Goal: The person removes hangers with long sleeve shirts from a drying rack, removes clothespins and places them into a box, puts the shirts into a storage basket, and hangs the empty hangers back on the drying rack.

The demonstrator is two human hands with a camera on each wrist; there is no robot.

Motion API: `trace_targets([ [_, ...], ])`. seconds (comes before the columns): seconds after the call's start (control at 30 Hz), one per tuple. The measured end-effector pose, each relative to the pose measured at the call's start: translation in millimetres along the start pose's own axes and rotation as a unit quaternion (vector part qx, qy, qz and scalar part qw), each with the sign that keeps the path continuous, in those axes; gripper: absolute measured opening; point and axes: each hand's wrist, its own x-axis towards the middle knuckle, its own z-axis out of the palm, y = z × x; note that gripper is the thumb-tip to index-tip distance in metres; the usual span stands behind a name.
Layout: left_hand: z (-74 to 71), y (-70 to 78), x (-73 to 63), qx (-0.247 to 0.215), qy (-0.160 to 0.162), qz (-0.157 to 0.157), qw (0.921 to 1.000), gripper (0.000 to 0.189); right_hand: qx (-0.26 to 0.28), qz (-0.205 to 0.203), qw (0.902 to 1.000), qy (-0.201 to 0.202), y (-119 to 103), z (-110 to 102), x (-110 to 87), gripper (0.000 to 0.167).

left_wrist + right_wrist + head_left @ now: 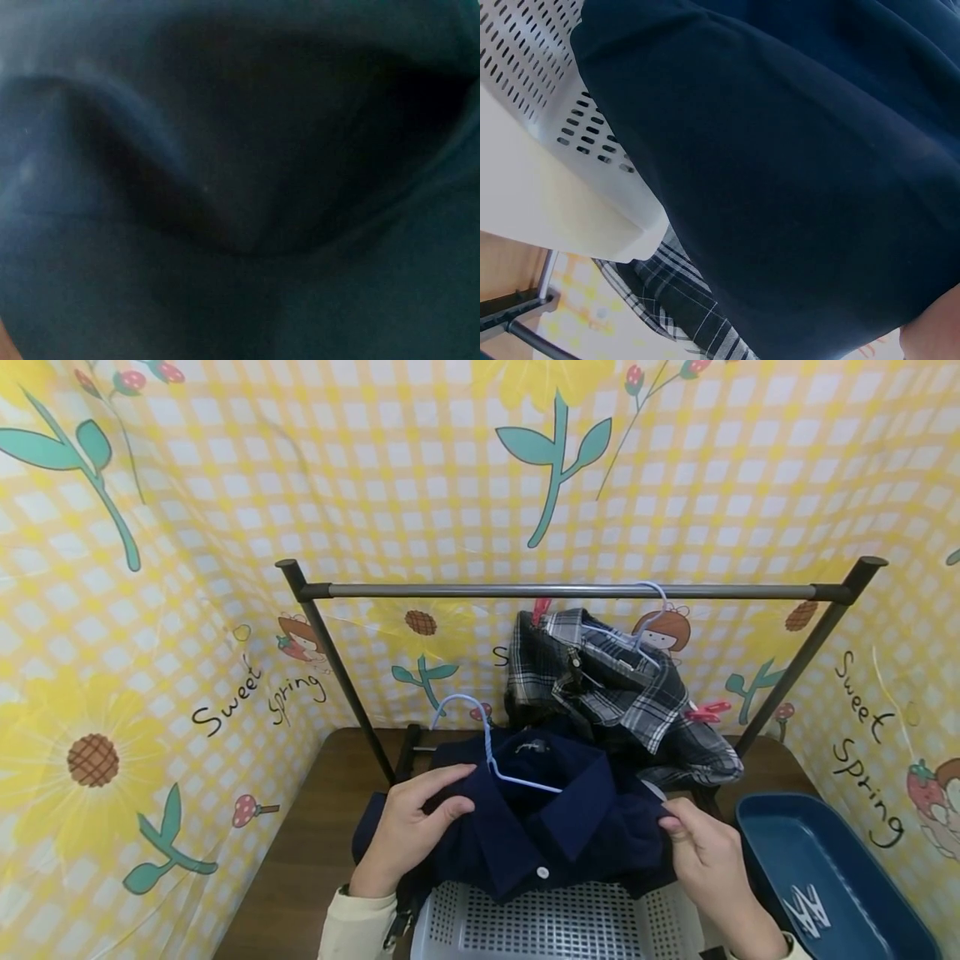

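In the head view a navy collared shirt (pixel 517 835) with a white button is held up over the basket. A light-blue hanger (pixel 489 747) sits in its neck opening, hook standing up at the left and one arm running under the collar. My left hand (pixel 408 827) grips the shirt beside the collar, thumb and forefinger on the cloth; the other fingers are hidden. At the opposite shoulder my right hand (pixel 705 852) pinches the cloth beside a pale edge, perhaps the hanger's end. Dark cloth fills the left wrist view. A navy panel (pixel 765 180) hangs across the right wrist view.
A grey perforated basket (pixel 555 927) stands beneath the shirt. Behind it, a plaid shirt (pixel 600 685) with red clips hangs from the rack's metal bar (pixel 450 591). At the right, a blue tray (pixel 832 835) holds white clips (pixel 807 910). Brown tabletop (pixel 292 852) shows at the left.
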Motion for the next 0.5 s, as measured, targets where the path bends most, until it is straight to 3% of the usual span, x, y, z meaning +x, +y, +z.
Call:
trace_targets([
  [0.07, 1.4, -0.1, 1.0, 0.003, 0.017, 0.014, 0.9998, 0.041, 0.002, -0.002, 1.0000, 0.000, -1, -1, 0.2, 0.045],
  [0.27, 0.0, -0.2, 5.7, -0.004, 0.049, 0.065, 0.9967, 0.023, 0.027, 0.015, 0.9995, 0.005, 3, -9, -0.6, 0.038],
  [0.4, -9.3, -2.2, 6.0, -0.028, 0.070, 0.074, 0.9944, 0.025, 0.014, 0.041, 0.9988, 0.024, 11, -22, 0.0, 0.025],
  [0.5, -17.1, -3.3, 4.6, -0.053, 0.062, 0.066, 0.9945, 0.024, -0.003, 0.052, 0.9983, 0.027, 17, -32, 0.4, 0.021],
])
